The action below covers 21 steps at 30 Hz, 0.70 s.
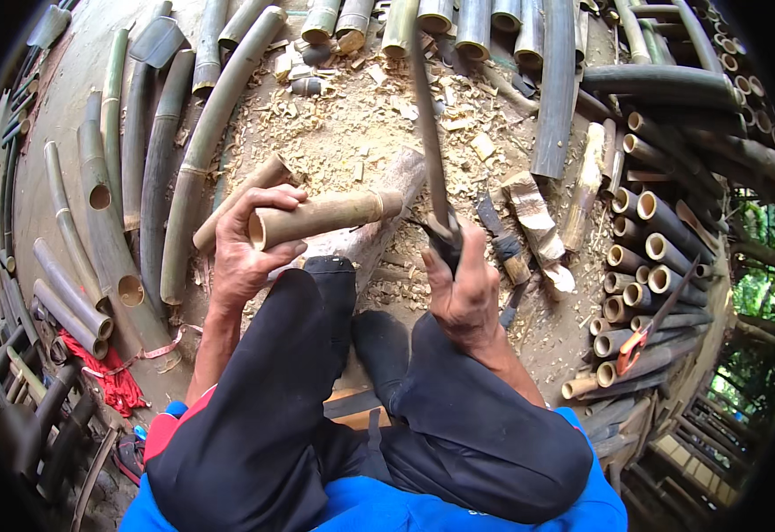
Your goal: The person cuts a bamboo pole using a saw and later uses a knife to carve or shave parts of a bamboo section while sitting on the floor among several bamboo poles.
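Note:
My left hand (250, 235) is wrapped round the near end of a short bamboo tube (330, 217), its hollow end facing me on the left. The tube's far end, by a node, lies above a pale wooden log (392, 208) on the ground. In my right hand (467, 288) is the dark handle of a long-bladed machete (427, 115), held upright with the blade pointing away from me. The blade stands just right of the tube, apart from it as far as I can tell. Another short bamboo piece (245, 199) lies behind my left hand.
Wood chips (334, 133) cover the ground ahead. A second blade with a wrapped handle (502, 239) lies right of my right hand, beside a chopped wood block (533, 217). Long bamboo poles (197, 160) lie at left. Stacked tubes (662, 244) and an orange-handled saw (633, 350) are at right.

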Each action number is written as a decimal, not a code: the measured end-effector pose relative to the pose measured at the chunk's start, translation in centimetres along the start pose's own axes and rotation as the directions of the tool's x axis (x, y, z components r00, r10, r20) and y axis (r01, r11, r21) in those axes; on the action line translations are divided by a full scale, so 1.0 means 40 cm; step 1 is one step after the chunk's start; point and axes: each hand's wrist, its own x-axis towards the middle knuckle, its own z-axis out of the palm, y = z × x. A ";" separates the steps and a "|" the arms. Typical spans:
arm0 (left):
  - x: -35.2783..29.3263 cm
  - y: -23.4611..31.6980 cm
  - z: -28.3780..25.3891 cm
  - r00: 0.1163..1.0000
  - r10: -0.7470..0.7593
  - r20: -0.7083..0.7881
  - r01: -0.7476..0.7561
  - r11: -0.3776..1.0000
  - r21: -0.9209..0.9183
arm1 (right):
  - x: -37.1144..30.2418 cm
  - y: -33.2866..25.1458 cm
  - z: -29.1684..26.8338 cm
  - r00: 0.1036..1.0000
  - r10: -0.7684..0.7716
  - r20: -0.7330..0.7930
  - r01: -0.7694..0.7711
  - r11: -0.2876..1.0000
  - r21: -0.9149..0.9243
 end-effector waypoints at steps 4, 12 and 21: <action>0.003 0.017 0.044 0.999 0.033 0.021 -0.034 0.999 0.016 | -0.071 0.208 0.114 0.780 0.530 0.331 -0.362 0.815 -0.453; -0.037 0.043 0.000 0.977 -0.005 0.215 -0.026 0.989 0.145 | 0.014 0.024 -0.004 0.998 -0.048 -0.042 0.048 0.999 -0.010; -0.026 0.048 0.045 0.998 0.057 -0.015 -0.056 0.998 0.031 | -0.047 0.154 0.034 0.768 0.534 0.353 -0.529 0.840 -0.120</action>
